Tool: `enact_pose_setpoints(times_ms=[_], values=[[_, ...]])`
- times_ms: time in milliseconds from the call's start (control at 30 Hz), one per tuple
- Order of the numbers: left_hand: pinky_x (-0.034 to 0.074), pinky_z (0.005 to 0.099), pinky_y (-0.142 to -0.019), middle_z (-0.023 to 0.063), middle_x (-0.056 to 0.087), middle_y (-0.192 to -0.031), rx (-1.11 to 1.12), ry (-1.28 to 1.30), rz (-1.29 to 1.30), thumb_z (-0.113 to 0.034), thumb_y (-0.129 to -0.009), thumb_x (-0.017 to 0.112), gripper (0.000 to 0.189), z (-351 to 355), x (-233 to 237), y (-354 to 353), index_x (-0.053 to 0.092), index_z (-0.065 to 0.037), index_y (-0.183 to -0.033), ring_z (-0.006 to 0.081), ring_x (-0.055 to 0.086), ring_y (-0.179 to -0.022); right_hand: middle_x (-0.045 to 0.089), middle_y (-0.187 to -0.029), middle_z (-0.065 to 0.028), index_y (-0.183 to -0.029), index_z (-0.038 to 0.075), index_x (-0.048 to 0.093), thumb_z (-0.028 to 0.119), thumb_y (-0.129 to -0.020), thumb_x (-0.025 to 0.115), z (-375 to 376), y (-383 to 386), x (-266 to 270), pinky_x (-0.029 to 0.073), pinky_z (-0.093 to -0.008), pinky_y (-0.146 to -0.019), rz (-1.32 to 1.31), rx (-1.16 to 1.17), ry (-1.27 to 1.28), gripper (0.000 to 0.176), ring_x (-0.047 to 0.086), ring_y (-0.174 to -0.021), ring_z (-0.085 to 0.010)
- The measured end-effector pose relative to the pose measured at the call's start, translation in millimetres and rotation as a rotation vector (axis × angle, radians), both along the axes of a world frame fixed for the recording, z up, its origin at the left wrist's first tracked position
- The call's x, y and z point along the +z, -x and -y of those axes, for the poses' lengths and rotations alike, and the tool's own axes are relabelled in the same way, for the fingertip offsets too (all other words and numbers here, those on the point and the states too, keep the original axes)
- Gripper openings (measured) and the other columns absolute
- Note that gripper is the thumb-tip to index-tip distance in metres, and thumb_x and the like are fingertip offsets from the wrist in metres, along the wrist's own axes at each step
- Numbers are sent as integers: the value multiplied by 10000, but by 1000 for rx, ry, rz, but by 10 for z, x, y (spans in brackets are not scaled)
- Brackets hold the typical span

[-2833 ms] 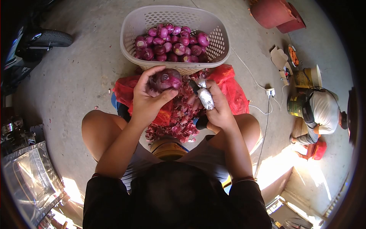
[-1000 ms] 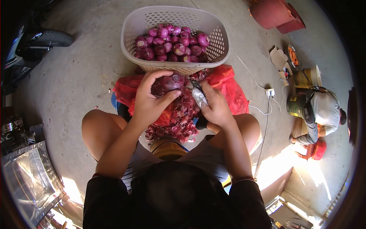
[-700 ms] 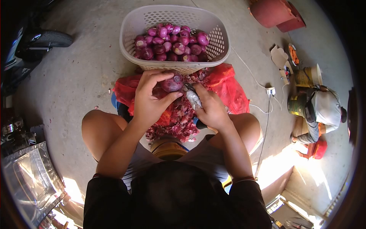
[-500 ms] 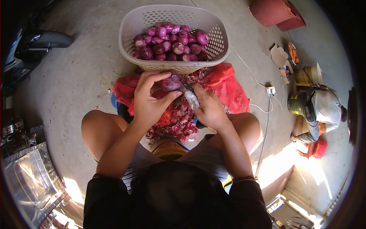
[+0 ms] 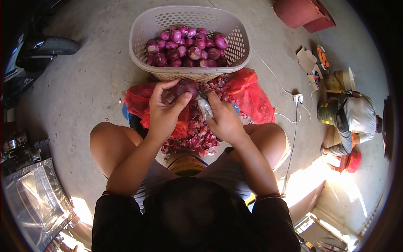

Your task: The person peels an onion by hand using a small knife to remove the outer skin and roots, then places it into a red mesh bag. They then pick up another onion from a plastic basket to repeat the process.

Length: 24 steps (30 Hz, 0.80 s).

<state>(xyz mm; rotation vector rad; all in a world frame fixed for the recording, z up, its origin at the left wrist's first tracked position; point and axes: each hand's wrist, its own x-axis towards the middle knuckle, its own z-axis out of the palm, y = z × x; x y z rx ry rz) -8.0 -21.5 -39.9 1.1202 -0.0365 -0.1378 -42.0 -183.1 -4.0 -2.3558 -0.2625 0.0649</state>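
Between the thumb and fingers of my left hand [image 5: 166, 107] is a red onion [image 5: 187, 87], dark purple and round. My right hand [image 5: 224, 115] is closed round the wrapped, whitish handle of a small knife [image 5: 205, 108]. The knife's dark blade meets the right side of the onion; its tip is hard to make out. Just beyond my hands stands a beige plastic basket [image 5: 136, 56] holding many shiny purple onions [image 5: 180, 46]. Loose red onion skins [image 5: 199, 138] lie in a heap below my hands, between my legs.
Red mesh sacks [image 5: 252, 98] lie under the skins and beside the basket. A power strip [image 5: 297, 98] with cables is on the floor to the right. Further right a person [image 5: 359, 115] bends near buckets [image 5: 339, 80]. A motorbike wheel [image 5: 54, 45] stands at the left.
The onion has turned in my left hand, and its end no longer faces up. My right hand and the knife have shifted slightly left, toward the onion.
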Motion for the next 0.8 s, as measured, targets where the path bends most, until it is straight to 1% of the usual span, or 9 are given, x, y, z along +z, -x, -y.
enact_pose_setpoints(times_ms=[67, 167, 267, 367, 567, 667, 800], values=[[493, 292, -845, 105, 585, -1040, -2, 26, -72, -31, -830, 647, 342, 14, -33, 7, 470, 3, -1120, 140, 578, -938, 582, -690, -236, -1140, -39, 429, 72, -735, 584, -12, 1, -14, 471, -484, -609, 5, -9, 10, 448, 598, -685, -406], [491, 335, -867, 85, 595, -1061, -12, 102, -126, -95, -891, 573, 254, 45, -46, 35, 475, -41, -1120, 160, 577, -981, 587, -695, -238, -1146, -38, 425, 78, -736, 585, -28, 2, -49, 474, -483, -613, 6, -24, 32, 455, 602, -685, -402], [498, 333, -852, 69, 598, -1051, -16, 118, -166, -129, -902, 562, 229, 45, -46, 49, 478, -63, -1105, 154, 583, -962, 588, -700, -241, -1149, -40, 417, 81, -737, 583, -38, 16, -92, 476, -482, -611, 17, -32, 47, 461, 605, -681, -398], [502, 323, -833, 63, 600, -1045, -1, 210, -292, -168, -909, 558, 212, 66, -24, 66, 487, -84, -1089, 147, 586, -957, 588, -702, -243, -1138, -42, 410, 81, -739, 580, -51, 16, -72, 479, -481, -603, 11, -29, 52, 451, 607, -672, -397], [512, 310, -804, 57, 608, -1028, -9, 240, -322, -224, -915, 549, 170, 58, -57, 65, 509, -111, -1035, 147, 600, -933, 587, -695, -240, -1117, -42, 401, 77, -745, 570, -67, 15, -56, 481, -482, -584, -14, -26, 64, 425, 605, -658, -396], [519, 335, -805, 78, 596, -1009, 14, 304, -382, -226, -902, 575, 231, 48, -11, 59, 489, -56, -1034, 167, 603, -913, 585, -681, -236, -1117, -42, 397, 77, -748, 568, -88, 30, -40, 479, -485, -577, -14, -25, 83, 424, 603, -654, -397], [519, 335, -798, 81, 602, -999, -9, 313, -389, -269, -906, 567, 230, 44, 17, 32, 497, -72, -1002, 184, 612, -901, 584, -671, -233, -1112, -41, 397, 79, -748, 567, -91, 41, -54, 478, -483, -571, -25, -28, 73, 420, 600, -646, -397]])
